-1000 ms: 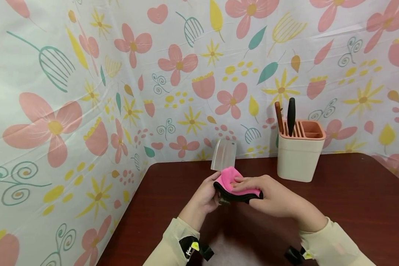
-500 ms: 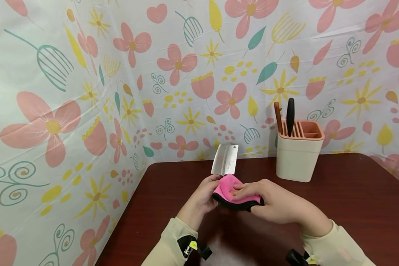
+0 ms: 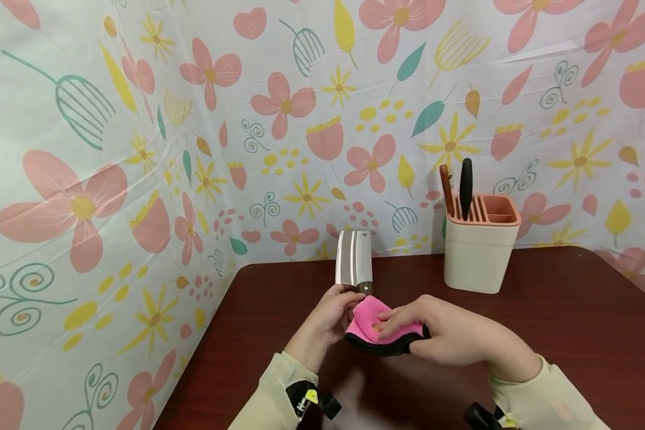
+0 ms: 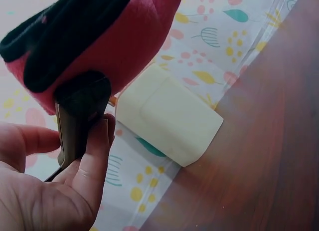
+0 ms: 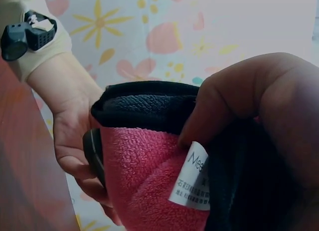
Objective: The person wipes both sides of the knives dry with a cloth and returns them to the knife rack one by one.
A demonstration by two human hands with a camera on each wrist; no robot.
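Note:
A cleaver points away from me, its broad blade up and its dark handle largely covered in the head view. My left hand grips that handle between thumb and fingers, just below the blade. A folded pink cloth with black edging wraps part of the handle. My right hand holds the cloth, thumb and fingers pinching its folds. A white printed label hangs from the cloth in the right wrist view. Beneath the cloth, the handle's end is hidden from the head camera.
A cream knife block with an orange slotted top stands at the back right of the dark red table. A brown handle and a black handle stick out of it. Flower-printed sheeting borders the table behind and left.
The cloth and right hand have slid down toward me, baring the top of the handle. The blade has turned and sits slightly lower. Both hands keep their grip.

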